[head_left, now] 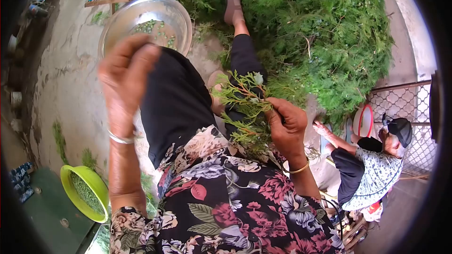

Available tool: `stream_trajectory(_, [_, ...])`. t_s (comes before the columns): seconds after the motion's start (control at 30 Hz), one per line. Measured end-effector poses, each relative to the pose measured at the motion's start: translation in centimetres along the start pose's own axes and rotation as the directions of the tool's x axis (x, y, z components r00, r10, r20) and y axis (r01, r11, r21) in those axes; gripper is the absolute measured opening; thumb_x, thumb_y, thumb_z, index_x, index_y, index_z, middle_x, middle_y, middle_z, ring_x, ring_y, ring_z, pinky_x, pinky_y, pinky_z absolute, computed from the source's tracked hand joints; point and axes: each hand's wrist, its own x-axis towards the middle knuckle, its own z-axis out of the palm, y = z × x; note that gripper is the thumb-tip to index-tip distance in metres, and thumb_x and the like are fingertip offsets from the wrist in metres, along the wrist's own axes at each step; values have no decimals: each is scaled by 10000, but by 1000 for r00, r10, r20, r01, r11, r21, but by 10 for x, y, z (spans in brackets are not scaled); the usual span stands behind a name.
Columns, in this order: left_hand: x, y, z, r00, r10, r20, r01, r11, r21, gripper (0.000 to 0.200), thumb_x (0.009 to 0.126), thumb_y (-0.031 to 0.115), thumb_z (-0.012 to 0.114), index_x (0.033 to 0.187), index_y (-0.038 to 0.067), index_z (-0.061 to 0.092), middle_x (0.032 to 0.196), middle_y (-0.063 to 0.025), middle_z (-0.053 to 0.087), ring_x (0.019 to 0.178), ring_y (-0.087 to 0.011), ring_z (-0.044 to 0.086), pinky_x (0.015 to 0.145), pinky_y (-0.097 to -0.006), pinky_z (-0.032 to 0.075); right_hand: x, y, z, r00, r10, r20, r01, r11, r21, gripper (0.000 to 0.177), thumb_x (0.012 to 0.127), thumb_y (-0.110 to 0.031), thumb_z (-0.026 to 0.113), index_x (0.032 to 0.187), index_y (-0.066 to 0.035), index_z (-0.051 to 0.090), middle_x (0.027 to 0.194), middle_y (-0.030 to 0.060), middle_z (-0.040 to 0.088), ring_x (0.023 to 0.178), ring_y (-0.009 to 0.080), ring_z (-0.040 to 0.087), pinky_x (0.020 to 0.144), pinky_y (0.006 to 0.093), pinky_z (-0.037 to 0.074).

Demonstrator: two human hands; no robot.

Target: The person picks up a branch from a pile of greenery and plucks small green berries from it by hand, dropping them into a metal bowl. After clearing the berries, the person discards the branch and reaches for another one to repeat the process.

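The right hand (288, 124) pinched a green sprig (240, 99) between thumb and fingers, over the lap (176, 99). The left hand (125, 73) was curled and blurry, so I could not tell if it held anything. The sprig could have torn or slipped if tugged hard, because only a small pinch held it. More berries (146, 27) could have missed the shiny bowl (176, 16) if a hand let go short of its rim.

The sprig's leafy tips pointed away from the right hand, toward the left side. The brown stem ran long that way, at a slant, and some leaves hung toward the flowery shirt (235, 207). Farther out lay a big heap of green branches (320, 33).
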Motion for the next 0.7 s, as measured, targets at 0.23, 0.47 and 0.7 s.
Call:
stream_trajectory(0.23, [-50, 16, 84, 804, 480, 351, -491, 869, -63, 330, 712, 12, 733, 1024, -1, 624, 751, -152, 622, 559, -225, 600, 520, -295, 450, -2, 1, 5, 979, -178, 104, 188, 977, -101, 250, 729, 103, 585, 967, 28, 607, 711, 132, 580, 592, 287, 564, 525, 353, 444])
stream_trajectory(0.47, [-56, 10, 82, 869, 208, 449, -194, 978, -79, 166, 748, -11, 706, 856, -27, 581, 694, -91, 613, 544, -139, 569, 518, -250, 436, -8, 0, 4, 977, -202, 70, 208, 973, -103, 266, 723, 105, 581, 973, 16, 607, 716, 134, 587, 602, 291, 572, 535, 355, 445])
stream_trajectory(0.7, [-25, 2, 42, 963, -247, 107, 255, 710, -657, 112, 936, 133, 522, 869, 47, 550, 671, -40, 537, 493, -61, 430, 426, -185, 340, -19, 4, -7, 998, -37, -43, 34, 998, -52, 173, 777, 61, 600, 945, 28, 630, 746, 119, 623, 620, 219, 590, 567, 300, 456])
